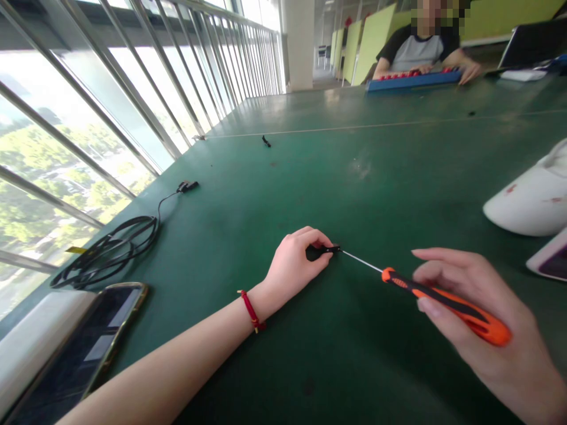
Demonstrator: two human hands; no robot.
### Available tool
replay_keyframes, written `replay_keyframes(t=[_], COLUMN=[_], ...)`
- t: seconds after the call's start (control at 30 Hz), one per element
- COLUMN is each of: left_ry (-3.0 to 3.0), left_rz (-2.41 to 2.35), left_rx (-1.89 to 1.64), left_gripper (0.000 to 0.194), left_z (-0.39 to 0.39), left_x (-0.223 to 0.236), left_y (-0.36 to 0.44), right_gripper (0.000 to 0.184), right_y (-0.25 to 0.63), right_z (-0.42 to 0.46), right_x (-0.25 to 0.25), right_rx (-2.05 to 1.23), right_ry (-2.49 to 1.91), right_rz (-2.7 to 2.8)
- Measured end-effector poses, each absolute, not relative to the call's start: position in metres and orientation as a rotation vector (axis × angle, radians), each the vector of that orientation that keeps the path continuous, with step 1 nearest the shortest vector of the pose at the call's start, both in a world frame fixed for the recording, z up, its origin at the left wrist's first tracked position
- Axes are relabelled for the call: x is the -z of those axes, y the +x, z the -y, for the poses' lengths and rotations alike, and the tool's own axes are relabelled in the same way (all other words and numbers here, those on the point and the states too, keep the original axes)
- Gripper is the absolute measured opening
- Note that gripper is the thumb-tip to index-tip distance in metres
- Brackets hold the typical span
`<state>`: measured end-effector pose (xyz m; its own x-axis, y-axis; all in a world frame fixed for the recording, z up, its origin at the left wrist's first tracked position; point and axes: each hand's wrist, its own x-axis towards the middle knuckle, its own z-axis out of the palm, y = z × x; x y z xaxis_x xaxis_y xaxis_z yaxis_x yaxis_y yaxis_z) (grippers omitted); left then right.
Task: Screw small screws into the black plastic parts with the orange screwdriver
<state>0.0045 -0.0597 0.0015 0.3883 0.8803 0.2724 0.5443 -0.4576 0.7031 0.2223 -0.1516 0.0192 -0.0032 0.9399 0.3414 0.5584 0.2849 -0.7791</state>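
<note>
My left hand (pixel 299 255) rests on the green table, thumb and fingers closed on a small black part (pixel 315 252) whose kind I cannot make out. A screwdriver (pixel 456 304) with an orange and black handle lies in my right hand (pixel 491 319). Its handle is between the thumb and the bent fingers, with the index finger stretched out above. The thin metal shaft slants left and down to the table, and its tip meets the end of the black part at my left fingertips.
At left lie a coiled black cable (pixel 119 245), a phone (pixel 84 354) and a white box (pixel 42 336). A small black piece (pixel 266 141) sits farther back. White objects (pixel 531 192) stand at right. Across the green table (pixel 310 171), a person (pixel 419 53) sits behind a blue tray (pixel 414 81). Metal railing (pixel 177 77) borders the left.
</note>
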Motion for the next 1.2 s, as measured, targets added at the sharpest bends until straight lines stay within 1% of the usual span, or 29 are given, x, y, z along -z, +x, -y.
replay_keyframes(t=[0.07, 0.13, 0.2, 0.33, 0.43, 0.53, 0.6, 0.77, 0.87, 1.2], left_ry=[2.142, 2.142, 2.139, 2.148, 2.17, 2.18, 2.187, 2.235, 2.27, 2.418], left_rz=[-1.222, -1.221, -1.222, -1.233, -1.23, -1.215, -1.204, -1.184, -1.178, -1.142], left_rx=[-0.861, -0.856, -0.86, -0.865, -0.845, -0.828, -0.815, -0.786, -0.787, -0.787], left_gripper=[0.008, 0.007, 0.008, 0.008, 0.008, 0.008, 0.009, 0.01, 0.01, 0.012], left_z=[0.06, 0.06, 0.06, 0.06, 0.061, 0.062, 0.064, 0.069, 0.072, 0.084], left_x=[-0.002, -0.002, -0.001, -0.001, -0.001, -0.002, -0.004, -0.01, -0.011, -0.007], left_y=[0.005, 0.005, 0.005, 0.005, 0.004, 0.004, 0.004, 0.003, 0.003, 0.004], right_gripper=[0.027, 0.024, 0.024, 0.029, 0.028, 0.018, 0.015, 0.021, 0.02, 0.025], right_y=[0.222, 0.222, 0.222, 0.221, 0.222, 0.225, 0.227, 0.227, 0.225, 0.224], right_z=[0.153, 0.154, 0.154, 0.149, 0.148, 0.15, 0.151, 0.152, 0.152, 0.16], right_x=[-0.019, -0.019, -0.019, -0.018, -0.018, -0.018, -0.019, -0.023, -0.026, -0.034], right_rx=[-0.615, -0.614, -0.548, -0.406, -0.485, -0.564, -0.6, -0.724, -0.73, -0.581], right_ry=[-1.392, -1.411, -1.418, -1.389, -1.342, -1.334, -1.336, -1.335, -1.319, -1.292], right_rz=[1.702, 1.705, 1.691, 1.624, 1.609, 1.626, 1.657, 1.621, 1.569, 1.611])
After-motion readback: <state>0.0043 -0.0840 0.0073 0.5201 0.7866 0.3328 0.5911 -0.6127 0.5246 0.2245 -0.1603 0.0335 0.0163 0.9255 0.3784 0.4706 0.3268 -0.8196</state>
